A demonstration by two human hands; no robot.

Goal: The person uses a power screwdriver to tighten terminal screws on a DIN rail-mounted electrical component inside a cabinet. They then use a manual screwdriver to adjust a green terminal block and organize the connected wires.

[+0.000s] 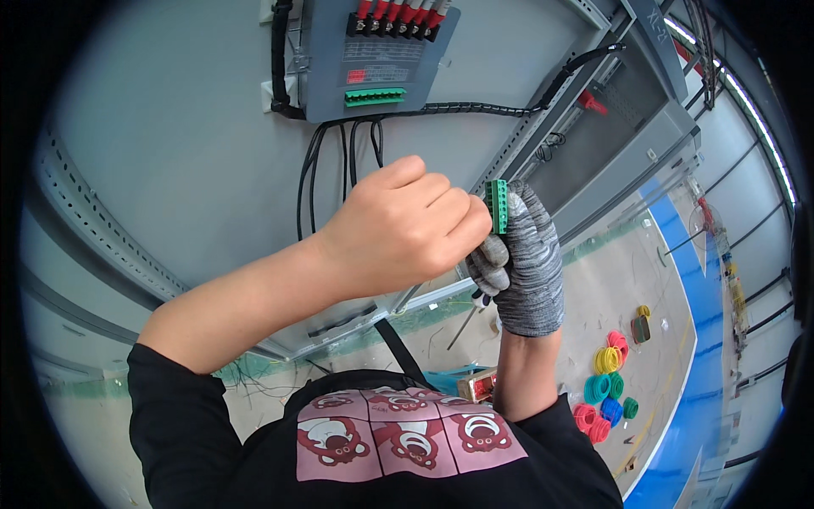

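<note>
My left hand point(415, 220), bare, is closed with its back toward me. Its fingertips meet the side of a green terminal plug point(497, 206); whatever they pinch is hidden behind the knuckles. In a grey knitted glove, my right hand point(527, 263) grips that plug upright between thumb and fingers, its row of openings showing. Below the gloved fingers a screwdriver point(462, 327) sticks out, its thin shaft slanting down and its handle end partly covered by the hand. Black wires point(309, 182) hang from a sleeved bundle just beyond my left hand.
A grey device point(373, 64) with a green socket point(375, 97) and red-sleeved cables is mounted on the cabinet panel point(186, 144). A black cable bundle point(475, 109) runs beneath it. Coloured wire coils point(607, 360) lie on the floor at right, and a box point(479, 386) stands near my body.
</note>
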